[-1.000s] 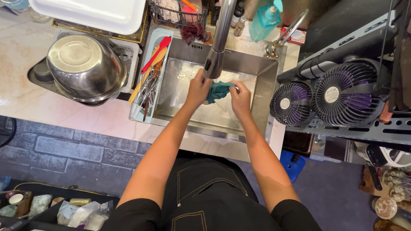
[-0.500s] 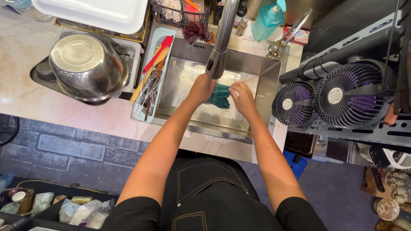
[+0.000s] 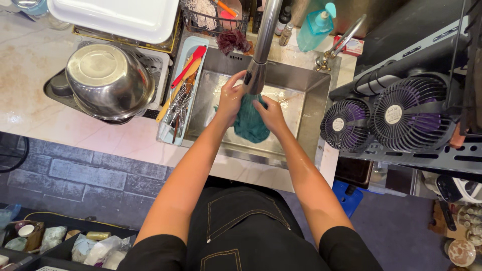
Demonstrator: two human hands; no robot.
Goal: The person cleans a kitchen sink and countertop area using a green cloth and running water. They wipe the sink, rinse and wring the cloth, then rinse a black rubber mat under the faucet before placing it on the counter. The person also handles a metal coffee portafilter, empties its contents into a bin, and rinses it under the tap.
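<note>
Teal cloth (image 3: 249, 120) bunched between both hands, over the steel sink (image 3: 311, 95), right under the faucet spout (image 3: 257, 75). Left hand (image 3: 230, 98) closed on the cloth's upper left edge, fingertips up by the spout end. Right hand (image 3: 271, 114) closed on the cloth's right side, thumb on top. Cloth hangs down below the hands, wet-looking; can't tell if water is running.

Just left of left hand: pale blue utensil tray (image 3: 193, 42) w/ red spatula (image 3: 190, 64), wooden spoon, metal tools. Further left: upturned steel bowl (image 3: 108, 80) on a drying rack, on the marble bench (image 3: 30, 75). Beyond the hands, far side: white tray (image 3: 118, 17), wire basket (image 3: 213, 15), teal soap dispenser (image 3: 315, 27), small tap (image 3: 341, 42). Right of right hand, well apart: two black fans (image 3: 381, 118) w/ purple blades on a dark shelf. Near side: person's black pants, dark brick-pattern floor.
</note>
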